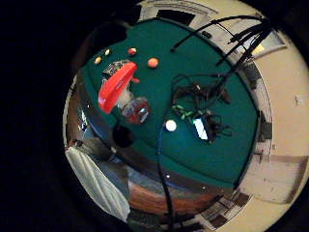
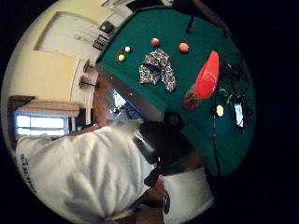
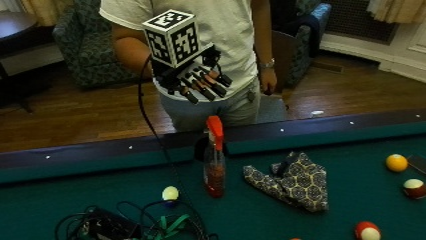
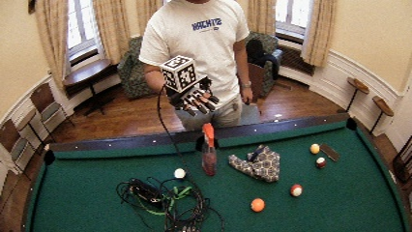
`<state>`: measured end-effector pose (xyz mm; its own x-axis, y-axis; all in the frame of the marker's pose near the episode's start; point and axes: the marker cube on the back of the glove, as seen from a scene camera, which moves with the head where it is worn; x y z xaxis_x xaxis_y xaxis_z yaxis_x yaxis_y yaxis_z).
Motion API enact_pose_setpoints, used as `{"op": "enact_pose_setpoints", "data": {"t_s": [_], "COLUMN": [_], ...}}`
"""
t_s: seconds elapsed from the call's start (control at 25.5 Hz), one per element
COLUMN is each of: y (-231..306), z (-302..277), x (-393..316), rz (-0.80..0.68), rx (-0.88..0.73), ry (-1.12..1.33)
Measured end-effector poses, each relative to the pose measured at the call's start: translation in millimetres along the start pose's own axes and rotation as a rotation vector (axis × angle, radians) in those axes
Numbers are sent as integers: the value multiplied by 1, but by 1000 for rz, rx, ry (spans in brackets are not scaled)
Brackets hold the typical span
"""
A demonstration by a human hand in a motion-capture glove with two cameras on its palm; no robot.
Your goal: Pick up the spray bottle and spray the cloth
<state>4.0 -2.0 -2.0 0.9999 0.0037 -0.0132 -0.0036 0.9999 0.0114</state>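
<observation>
1. Your spray bottle stands upright on the green felt of the pool table, just inside the near rail by the side pocket. It has an orange trigger head and a clear body holding reddish liquid in the lower part.
2. The patterned cloth lies crumpled on the felt just beside the bottle, not touching it.
3. The bottle sits below your gloved right hand and well apart from it; nothing is in your grasp.
4. You hold that hand raised in front of your torso, off the table on the floor side of the rail, fingers spread and relaxed, tips angled down toward the table.
5. A pale yellow ball lies on the bottle's other side, next to a tangle of black cables. More billiard balls are scattered beyond the cloth.
</observation>
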Motion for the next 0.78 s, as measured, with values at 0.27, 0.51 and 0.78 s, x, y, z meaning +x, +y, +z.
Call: {"op": "enact_pose_setpoints", "data": {"t_s": [0.27, 0.51, 0.78], "y": [10, 27, 49], "z": [19, 49, 88], "x": [13, 26, 32], "rz": [60, 120, 183], "rx": [27, 26, -7], "ry": [-56, -83, -74]}}
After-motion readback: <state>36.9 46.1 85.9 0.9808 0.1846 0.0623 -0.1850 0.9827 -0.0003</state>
